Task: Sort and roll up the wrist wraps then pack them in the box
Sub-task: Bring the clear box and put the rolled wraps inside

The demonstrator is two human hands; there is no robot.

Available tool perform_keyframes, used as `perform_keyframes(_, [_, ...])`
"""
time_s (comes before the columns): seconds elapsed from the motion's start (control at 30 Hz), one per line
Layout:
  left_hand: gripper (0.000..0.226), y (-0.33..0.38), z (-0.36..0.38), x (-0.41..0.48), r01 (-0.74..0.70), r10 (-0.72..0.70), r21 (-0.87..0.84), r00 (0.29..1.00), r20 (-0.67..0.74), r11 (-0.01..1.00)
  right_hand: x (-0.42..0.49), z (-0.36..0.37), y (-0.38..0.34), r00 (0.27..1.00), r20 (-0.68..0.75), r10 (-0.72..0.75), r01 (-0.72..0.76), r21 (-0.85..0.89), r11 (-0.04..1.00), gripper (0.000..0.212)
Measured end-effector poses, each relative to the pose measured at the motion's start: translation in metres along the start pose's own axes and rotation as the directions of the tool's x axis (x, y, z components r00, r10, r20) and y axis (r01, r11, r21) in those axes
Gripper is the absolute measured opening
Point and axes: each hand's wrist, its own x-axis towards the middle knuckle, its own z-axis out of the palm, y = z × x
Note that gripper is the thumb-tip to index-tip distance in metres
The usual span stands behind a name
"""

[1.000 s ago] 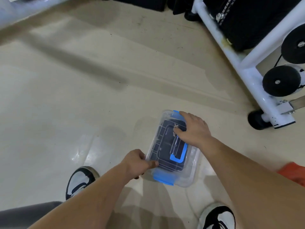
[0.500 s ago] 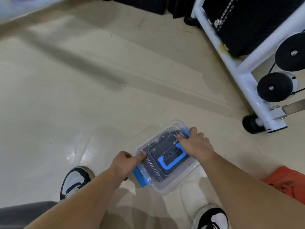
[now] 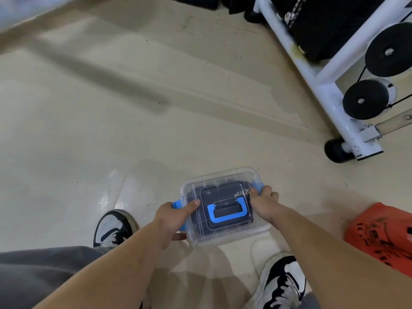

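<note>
A clear plastic box point(image 3: 231, 238) with a lid, blue side latches and a blue handle point(image 3: 226, 214) sits on the floor between my feet. Dark rolled wrist wraps point(image 3: 223, 194) show through the lid. My left hand point(image 3: 172, 219) grips the left end at its blue latch, thumb on the lid. My right hand point(image 3: 264, 202) grips the right end over the other latch, thumb on the lid.
A white gym machine frame point(image 3: 316, 83) with black pulleys point(image 3: 365, 100) stands at the right. An orange bag point(image 3: 383, 237) lies at the right edge. My black-and-white shoes point(image 3: 111, 227) flank the box on the beige floor.
The box has been turned from lengthwise to crosswise in front of me. Both hands shifted from the lid and near end to the two latched ends.
</note>
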Motion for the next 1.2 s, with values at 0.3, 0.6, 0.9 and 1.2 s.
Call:
perform_keyframes(0.3, [0.056,0.007,0.002,0.004,-0.002,0.003,0.042,1.0,-0.01,0.999,0.019,0.004,0.007,0.999,0.038,-0.027,0.023,0.09,0.996,0.066])
perform_keyframes(0.6, [0.046,0.0,0.016,0.012,-0.09,0.125,0.239,0.983,-0.136,0.967,0.032,-0.01,0.013,0.995,0.088,0.043,-0.07,0.326,0.943,0.095])
perform_keyframes(0.9, [0.052,0.001,0.023,0.012,-0.087,0.204,0.548,0.966,-0.156,0.832,0.021,-0.009,0.003,1.0,0.005,0.01,-0.011,0.289,0.957,0.054])
perform_keyframes(1.2, [0.077,0.005,0.012,-0.004,-0.042,0.206,0.818,0.974,-0.095,0.573,0.019,-0.013,0.0,0.994,0.106,0.017,-0.052,0.333,0.941,0.053])
